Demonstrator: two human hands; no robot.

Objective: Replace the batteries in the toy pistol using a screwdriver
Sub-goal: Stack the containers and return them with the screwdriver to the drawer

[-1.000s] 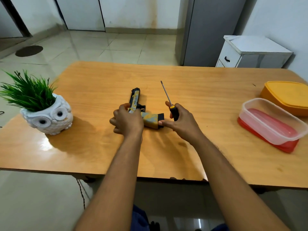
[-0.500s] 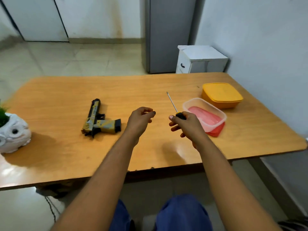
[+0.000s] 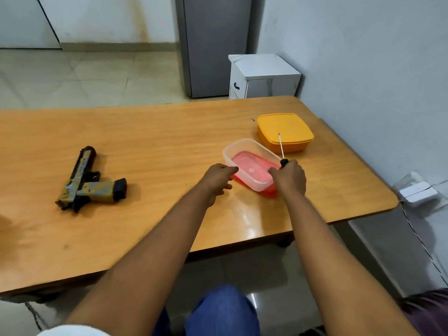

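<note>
The toy pistol [image 3: 89, 181], black with a yellow-grey pattern, lies on its side at the left of the wooden table [image 3: 157, 132], untouched. My right hand [image 3: 289, 177] is shut on the screwdriver [image 3: 281, 147], whose thin shaft points up and away over the near end of the clear container [image 3: 252, 163]. My left hand [image 3: 218, 180] hovers just left of that container with fingers curled and pinched together; I cannot tell whether something small is between them.
The clear plastic container sits on a red lid. Behind it stands a closed yellow box [image 3: 284, 132]. A white cabinet [image 3: 263, 76] and a grey fridge [image 3: 213, 44] stand beyond the table. The table's right edge is close to the wall.
Both hands left the pistol and moved right to the clear container; the right hand still carries the screwdriver. The view turned right, so the owl planter is out of sight.
</note>
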